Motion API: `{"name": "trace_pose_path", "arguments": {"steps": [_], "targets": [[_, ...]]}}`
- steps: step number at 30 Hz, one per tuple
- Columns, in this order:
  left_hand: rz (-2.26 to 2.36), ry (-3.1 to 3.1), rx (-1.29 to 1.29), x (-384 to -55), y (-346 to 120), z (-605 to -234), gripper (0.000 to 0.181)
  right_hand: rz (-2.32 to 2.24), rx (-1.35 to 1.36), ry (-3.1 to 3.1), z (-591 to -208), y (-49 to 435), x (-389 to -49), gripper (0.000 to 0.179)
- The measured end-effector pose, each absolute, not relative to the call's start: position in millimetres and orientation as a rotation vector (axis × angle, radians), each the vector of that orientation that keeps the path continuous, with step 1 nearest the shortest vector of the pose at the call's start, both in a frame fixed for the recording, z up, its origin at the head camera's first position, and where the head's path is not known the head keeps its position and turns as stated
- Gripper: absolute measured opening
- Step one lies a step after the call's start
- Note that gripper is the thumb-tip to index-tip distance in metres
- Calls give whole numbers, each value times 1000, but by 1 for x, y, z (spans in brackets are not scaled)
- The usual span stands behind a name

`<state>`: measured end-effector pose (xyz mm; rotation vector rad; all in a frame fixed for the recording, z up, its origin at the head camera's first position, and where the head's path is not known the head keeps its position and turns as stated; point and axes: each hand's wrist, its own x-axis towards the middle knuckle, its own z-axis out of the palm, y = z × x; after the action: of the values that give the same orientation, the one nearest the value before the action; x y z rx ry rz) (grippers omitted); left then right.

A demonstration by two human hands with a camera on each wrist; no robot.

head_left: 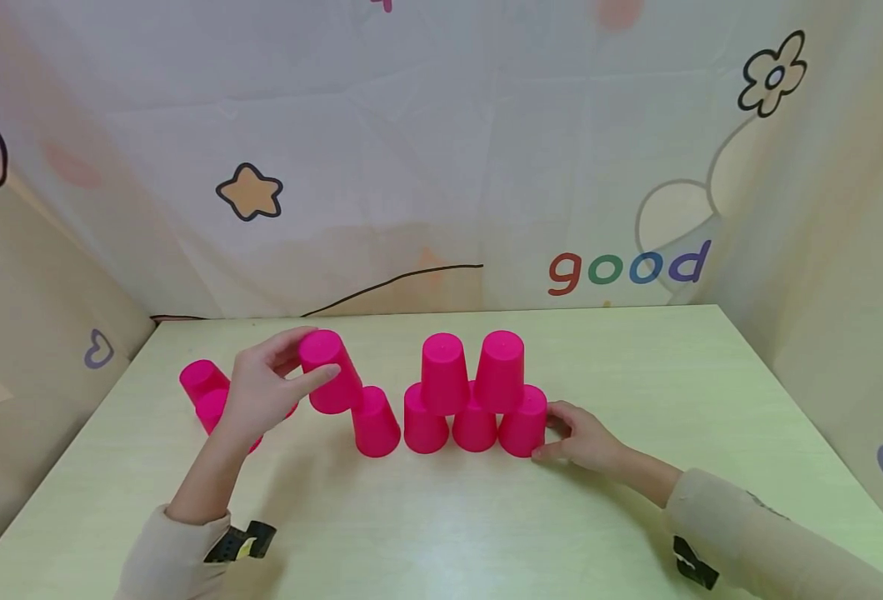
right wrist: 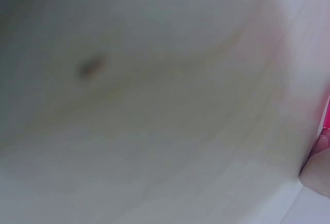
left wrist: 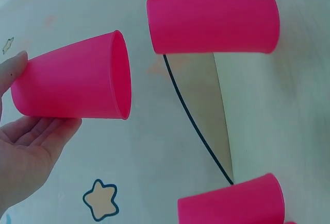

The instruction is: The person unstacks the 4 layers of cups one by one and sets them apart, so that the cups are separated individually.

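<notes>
My left hand (head_left: 259, 392) holds a pink plastic cup (head_left: 329, 371) upside down in the air, thumb on its near side and fingers behind. In the left wrist view, the same cup (left wrist: 62, 82) shows its open rim. Below and just right of it in the head view stands an upside-down cup (head_left: 376, 423), a gap away from three others in the row. On those three, two more cups (head_left: 444, 373) straddle the joins. My right hand (head_left: 584, 437) rests at the row's right end, thumb and fingers about the last cup (head_left: 524, 423).
Left of the row, several more pink cups (head_left: 202, 381) stand partly hidden behind my left hand and forearm. A pale table (head_left: 441, 533) carries everything. A printed curtain (head_left: 411, 167) hangs behind the table and along both sides.
</notes>
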<state>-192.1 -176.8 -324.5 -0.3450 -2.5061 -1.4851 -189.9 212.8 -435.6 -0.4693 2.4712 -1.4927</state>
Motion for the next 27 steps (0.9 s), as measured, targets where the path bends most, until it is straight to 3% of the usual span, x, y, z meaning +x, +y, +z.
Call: {"name": "trace_pose_path", "arguments": {"steps": [27], "targets": [[-1346, -2447, -58, -170, -245, -326, 55, -1487, -404, 2471, -440, 213, -193, 57]]}}
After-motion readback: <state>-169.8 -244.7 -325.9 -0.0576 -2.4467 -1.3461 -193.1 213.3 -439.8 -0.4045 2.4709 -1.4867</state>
